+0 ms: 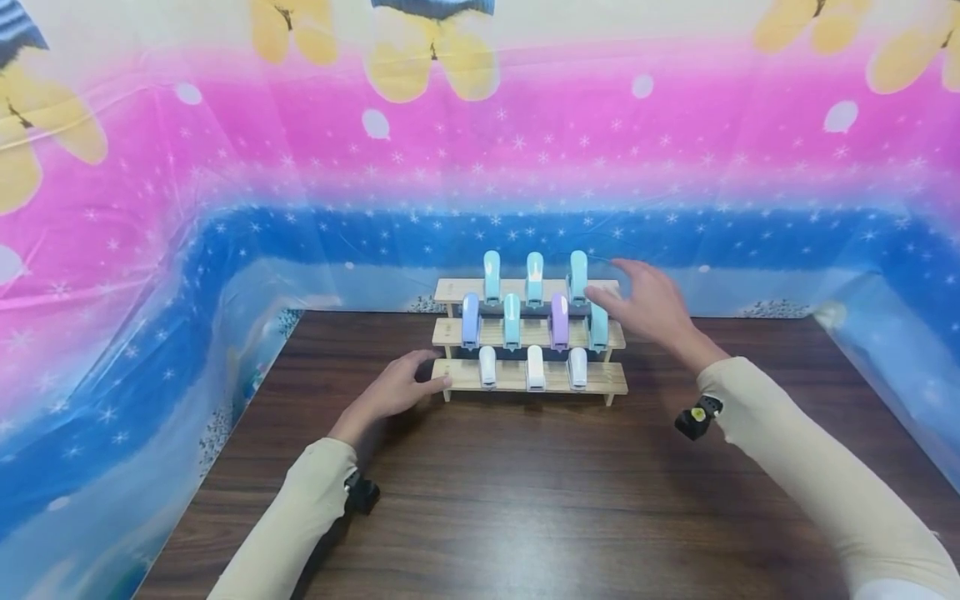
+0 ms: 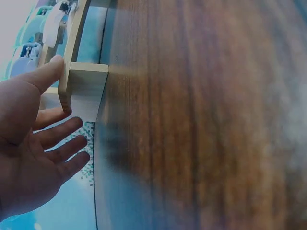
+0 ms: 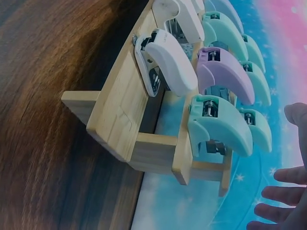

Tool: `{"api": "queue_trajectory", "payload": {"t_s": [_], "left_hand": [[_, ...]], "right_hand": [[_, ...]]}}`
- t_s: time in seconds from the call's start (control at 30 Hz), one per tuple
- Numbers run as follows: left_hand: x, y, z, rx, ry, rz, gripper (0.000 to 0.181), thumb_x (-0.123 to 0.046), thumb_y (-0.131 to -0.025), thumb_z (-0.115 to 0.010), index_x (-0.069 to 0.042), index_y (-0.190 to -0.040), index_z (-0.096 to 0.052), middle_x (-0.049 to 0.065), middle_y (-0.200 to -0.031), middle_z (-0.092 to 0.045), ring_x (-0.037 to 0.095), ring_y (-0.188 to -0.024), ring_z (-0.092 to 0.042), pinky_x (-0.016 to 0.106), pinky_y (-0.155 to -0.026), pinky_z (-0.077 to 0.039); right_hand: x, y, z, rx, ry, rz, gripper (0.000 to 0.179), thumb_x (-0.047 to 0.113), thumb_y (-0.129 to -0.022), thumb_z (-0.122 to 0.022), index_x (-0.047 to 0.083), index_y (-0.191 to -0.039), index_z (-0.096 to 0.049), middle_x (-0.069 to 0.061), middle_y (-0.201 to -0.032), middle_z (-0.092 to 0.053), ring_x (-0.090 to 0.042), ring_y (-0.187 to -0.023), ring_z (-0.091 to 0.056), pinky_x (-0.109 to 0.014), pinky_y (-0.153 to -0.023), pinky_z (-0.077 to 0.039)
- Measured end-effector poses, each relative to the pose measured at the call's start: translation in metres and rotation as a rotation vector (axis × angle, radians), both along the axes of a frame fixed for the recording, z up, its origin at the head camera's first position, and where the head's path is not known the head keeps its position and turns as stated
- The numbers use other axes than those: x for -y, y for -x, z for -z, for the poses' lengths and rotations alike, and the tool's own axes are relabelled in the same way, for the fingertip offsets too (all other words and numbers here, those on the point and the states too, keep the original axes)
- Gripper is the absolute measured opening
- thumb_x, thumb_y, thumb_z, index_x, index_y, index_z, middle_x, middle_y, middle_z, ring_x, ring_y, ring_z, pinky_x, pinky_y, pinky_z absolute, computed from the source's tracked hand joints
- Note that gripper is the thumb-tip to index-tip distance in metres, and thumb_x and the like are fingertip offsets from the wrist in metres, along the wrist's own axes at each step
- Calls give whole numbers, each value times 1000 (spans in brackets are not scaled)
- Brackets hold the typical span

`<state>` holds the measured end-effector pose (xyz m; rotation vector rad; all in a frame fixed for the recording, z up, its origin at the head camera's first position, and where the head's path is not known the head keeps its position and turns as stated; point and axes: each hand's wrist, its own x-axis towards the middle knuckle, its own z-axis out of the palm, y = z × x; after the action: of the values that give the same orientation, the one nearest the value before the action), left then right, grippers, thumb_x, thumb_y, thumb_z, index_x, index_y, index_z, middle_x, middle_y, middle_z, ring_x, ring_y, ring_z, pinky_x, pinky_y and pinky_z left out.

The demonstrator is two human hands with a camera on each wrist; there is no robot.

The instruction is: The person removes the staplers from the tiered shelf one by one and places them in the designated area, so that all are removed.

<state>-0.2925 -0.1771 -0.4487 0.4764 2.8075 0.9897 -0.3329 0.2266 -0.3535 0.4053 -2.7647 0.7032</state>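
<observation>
two sleeved arms (image 1: 795, 467) reaching forward, left hand (image 1: 393, 387) pinching the left end of a wooden rack (image 1: 607, 379) between thumb and index finger, three white staplers (image 1: 535, 368) in front, one blue stapler (image 1: 470, 321), two teal staplers (image 1: 512, 321), one purple stapler (image 1: 559, 321) midway, right hand (image 1: 652, 304) spread wide beside three back-tier teal staplers (image 1: 534, 277)

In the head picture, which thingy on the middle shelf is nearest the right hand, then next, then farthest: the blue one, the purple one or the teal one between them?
From the right hand:
1. Purple one, right of the middle shelf's centre.
2. Teal one, in between.
3. Blue one, left end.
</observation>
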Motion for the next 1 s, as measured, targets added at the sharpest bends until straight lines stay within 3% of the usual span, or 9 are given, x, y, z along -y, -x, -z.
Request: {"api": "queue_trajectory", "payload": {"t_s": [0.2,0.27,0.33,0.43,0.53,0.77,1.0], "left_hand": [[-2,0,-1,25,-32,12,66,-40,-101,-66,0,-150,-47,23,-153,-48,39,-143,-42,58,-115,-36],[-2,2,-1,27,-32,16,64,-40,-101,-65,0,-149,-48,22,-152,-49,39,-143,-43,59,-115,-36],[-2,2,-1,28,-31,18,63,-39,-101,-65,0,-149,-49,22,-151,-50,39,-143,-43,59,-114,-36],[-2,1,-1,32,-34,18,62,-38,-101,-66,-1,-148,-50,21,-151,-51,38,-142,-44,58,-114,-37],[-1,1,-1,29,-38,21,61,-37,-101,-66,-1,-148,-50,21,-150,-52,37,-142,-45,58,-115,-36],[-2,0,-2,18,-33,24,59,-36,-101,-67,-1,-146,-52,21,-148,-53,37,-141,-47,57,-114,-37],[-1,2,-1,20,-32,28,58,-37,-100,-67,-2,-145,-54,20,-147,-55,36,-139,-49,56,-113,-40]], "right_hand": [[8,10,4,1,59,12,81,64,-94,-62,3,-146,-53,-21,-145,-57,-44,-130,-54,-63,-109,-39],[12,13,4,13,80,12,81,62,-94,-64,1,-146,-53,-24,-141,-59,-42,-114,-64,-57,-94,-51],[16,15,6,24,102,19,80,59,-94,-65,0,-146,-53,-25,-139,-60,-42,-101,-68,-53,-80,-56],[20,19,8,39,118,38,80,59,-93,-67,0,-146,-52,-24,-140,-60,-39,-99,-70,-48,-77,-58],[24,23,11,42,139,55,79,58,-93,-68,0,-144,-54,-23,-140,-60,-37,-113,-67,-48,-89,-56],[30,29,17,25,199,63,74,59,-92,-69,0,-137,-62,-20,-125,-70,-30,-95,-71,-42,-78,-58],[34,30,19,18,229,81,58,51,-93,-70,1,-122,-71,-13,-101,-75,-22,-74,-67,-36,-67,-54]]}}
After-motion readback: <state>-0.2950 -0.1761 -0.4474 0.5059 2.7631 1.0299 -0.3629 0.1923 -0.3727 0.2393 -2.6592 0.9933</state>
